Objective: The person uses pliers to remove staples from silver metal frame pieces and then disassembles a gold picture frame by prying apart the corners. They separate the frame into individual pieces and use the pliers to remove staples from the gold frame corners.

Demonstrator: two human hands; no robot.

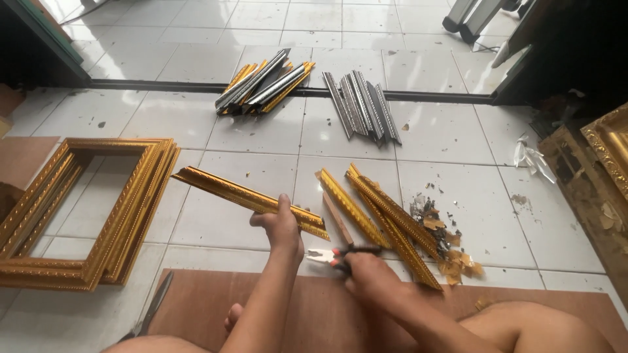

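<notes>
Right hand (371,280) is clenched round red-handled metal pliers (330,257) at the end of a long gold moulded frame strip (248,196), which left hand (282,225) clamps steady.

Stacked gold frames (85,209) left; silver moulding strips (363,104) beyond.

The floor (451,140) was of pale square tiles, crossed near the top by a dark strip (163,85). A stack of gold picture frames (78,209) lay flat at the left. Two bundles of moulding lengths rested near the strip: a silver and gold bundle (265,82) and, just beside it, a grey bundle (363,104). Several loose gold moulding pieces (389,219) lay crossed near the middle, with a scatter of chips and scraps (445,238) touching their right side. A brown board (314,314) covered the nearest tiles, and crumpled clear plastic (533,160) lay at the right.
</notes>
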